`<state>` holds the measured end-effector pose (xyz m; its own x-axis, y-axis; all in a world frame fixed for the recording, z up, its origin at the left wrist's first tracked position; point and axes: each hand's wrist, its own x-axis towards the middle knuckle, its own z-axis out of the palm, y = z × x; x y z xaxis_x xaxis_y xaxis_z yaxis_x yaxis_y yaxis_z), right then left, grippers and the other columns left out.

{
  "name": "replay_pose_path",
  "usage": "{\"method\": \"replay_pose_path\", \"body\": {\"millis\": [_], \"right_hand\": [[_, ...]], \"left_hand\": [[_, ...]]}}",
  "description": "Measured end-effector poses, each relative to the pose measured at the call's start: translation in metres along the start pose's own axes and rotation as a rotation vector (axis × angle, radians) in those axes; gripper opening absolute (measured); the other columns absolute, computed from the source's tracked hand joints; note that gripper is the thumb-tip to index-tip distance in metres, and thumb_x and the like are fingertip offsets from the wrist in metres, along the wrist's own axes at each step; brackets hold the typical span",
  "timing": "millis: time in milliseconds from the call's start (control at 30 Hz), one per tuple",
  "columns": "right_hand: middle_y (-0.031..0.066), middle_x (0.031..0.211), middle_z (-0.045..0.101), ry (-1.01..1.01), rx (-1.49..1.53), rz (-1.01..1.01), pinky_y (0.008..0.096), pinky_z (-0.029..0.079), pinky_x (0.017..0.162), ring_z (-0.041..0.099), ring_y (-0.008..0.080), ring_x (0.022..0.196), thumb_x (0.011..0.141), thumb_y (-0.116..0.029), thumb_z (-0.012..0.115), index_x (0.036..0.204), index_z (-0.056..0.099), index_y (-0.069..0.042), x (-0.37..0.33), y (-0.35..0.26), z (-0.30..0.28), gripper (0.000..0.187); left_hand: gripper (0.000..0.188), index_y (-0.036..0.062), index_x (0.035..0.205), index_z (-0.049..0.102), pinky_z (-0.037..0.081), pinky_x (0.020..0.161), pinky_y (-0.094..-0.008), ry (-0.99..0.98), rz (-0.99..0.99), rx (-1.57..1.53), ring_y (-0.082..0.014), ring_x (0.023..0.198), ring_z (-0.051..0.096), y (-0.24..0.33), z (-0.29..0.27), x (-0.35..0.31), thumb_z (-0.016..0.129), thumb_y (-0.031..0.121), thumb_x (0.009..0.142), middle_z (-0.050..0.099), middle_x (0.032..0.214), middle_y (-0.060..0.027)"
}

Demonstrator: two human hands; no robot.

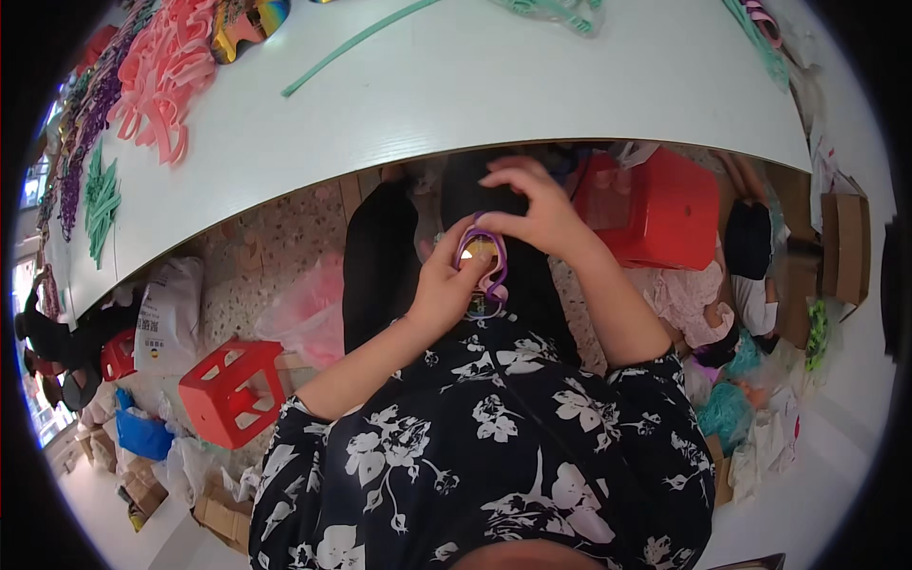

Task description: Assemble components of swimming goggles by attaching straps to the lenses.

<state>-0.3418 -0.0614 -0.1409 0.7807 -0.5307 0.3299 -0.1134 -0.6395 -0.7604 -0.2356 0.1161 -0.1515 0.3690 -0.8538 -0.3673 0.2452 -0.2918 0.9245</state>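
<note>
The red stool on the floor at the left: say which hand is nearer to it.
Left. The left hand is over the lap, closer to the red stool; the right hand is farther away, up by the table edge.

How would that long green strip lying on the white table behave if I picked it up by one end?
The long green strip is thin and narrow, so it would probably droop rather than stay straight. It looks light, likely sliding easily on the smooth white table. Flat, so unlikely to roll.
</note>
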Motion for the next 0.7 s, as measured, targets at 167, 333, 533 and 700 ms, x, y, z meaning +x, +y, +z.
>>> {"method": "replay_pose_path", "body": {"millis": [167,333,533,700], "right_hand": [[0.0012,0.088,0.065,-0.195,0.567,0.569,0.0202,0.048,0.064,0.06,0.0043,0.074,0.09,-0.009,0.074,0.107,0.058,-0.001,-0.06,-0.029,0.001,0.024],[0.0024,0.083,0.065,0.015,0.649,0.662,0.0181,0.046,0.058,0.059,0.0032,0.067,0.09,-0.008,0.075,0.105,0.055,0.001,-0.078,-0.044,0.014,0.027],[0.0025,0.084,0.064,0.012,0.911,0.738,0.0173,0.048,0.055,0.058,0.0039,0.063,0.091,-0.003,0.072,0.104,0.056,-0.002,-0.076,-0.039,0.003,0.02],[0.0029,0.084,0.065,-0.004,1.012,0.739,0.0182,0.047,0.056,0.058,0.0049,0.063,0.091,-0.004,0.072,0.11,0.058,-0.001,-0.083,-0.028,0.006,0.024]], "left_hand": [[0.052,0.0015,0.144,0.046,0.051,0.093,-0.0274,0.029,0.003,0.019,-0.0137,0.107,0.061,0.005,0.004,0.0,0.065,0.012,0.096,0.062,0.121,-0.0105],[0.052,0.0014,0.144,0.046,0.052,0.092,-0.0279,-0.013,0.023,0.002,-0.0139,0.106,0.062,0.004,0.007,0.003,0.065,0.013,0.097,0.064,0.121,-0.0109],[0.053,0.0011,0.147,0.042,0.05,0.096,-0.0294,-0.19,-0.01,-0.197,-0.0146,0.112,0.059,0.006,-0.002,0.005,0.062,0.012,0.1,0.06,0.127,-0.0095],[0.054,0.0014,0.149,0.041,0.047,0.1,-0.0303,-0.254,-0.025,-0.265,-0.0141,0.115,0.057,0.007,-0.003,-0.003,0.062,0.011,0.1,0.059,0.127,-0.0074]]}}
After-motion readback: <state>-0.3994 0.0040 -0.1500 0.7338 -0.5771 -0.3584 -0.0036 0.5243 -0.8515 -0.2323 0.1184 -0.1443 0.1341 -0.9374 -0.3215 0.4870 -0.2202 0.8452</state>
